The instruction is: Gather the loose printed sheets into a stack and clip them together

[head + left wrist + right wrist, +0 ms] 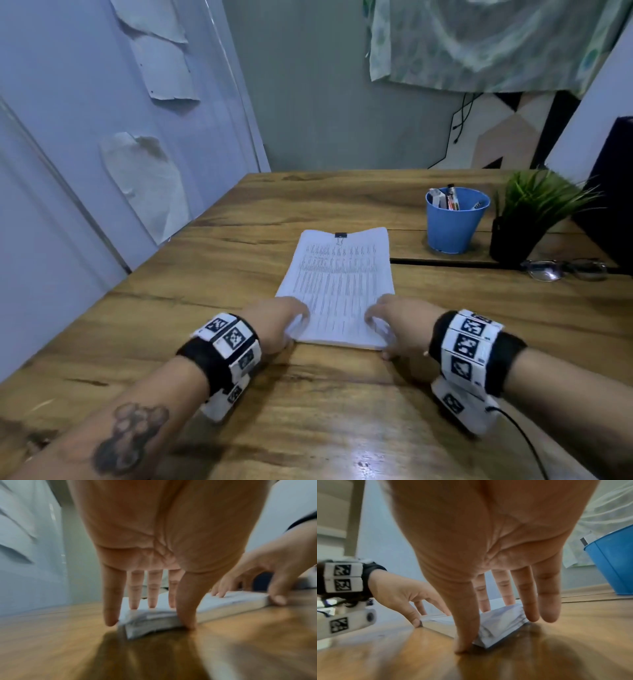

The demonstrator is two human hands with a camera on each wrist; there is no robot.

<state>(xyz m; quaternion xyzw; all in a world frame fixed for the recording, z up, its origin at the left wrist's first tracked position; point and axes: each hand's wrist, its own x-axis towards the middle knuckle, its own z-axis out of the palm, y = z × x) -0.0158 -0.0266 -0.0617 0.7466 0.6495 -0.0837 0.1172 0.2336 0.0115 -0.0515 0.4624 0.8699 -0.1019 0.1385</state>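
A stack of printed sheets (337,284) lies flat on the wooden table (308,411), with a black binder clip (340,235) on its far edge. My left hand (291,320) is at the near left corner and my right hand (382,320) at the near right corner. In the left wrist view the left fingers (151,595) lie straight on top of the stack (150,620), the thumb against its near edge, and that corner curls up slightly. The right wrist view shows the same: straight fingers (527,601) on the stack (501,623), thumb at the near edge.
A blue cup (457,219) holding pens stands at the back right, beside a potted plant (534,212) in a black pot. Eyeglasses (565,270) lie in front of the plant. A wall runs along the table's left side. A dark object (613,178) stands at the far right.
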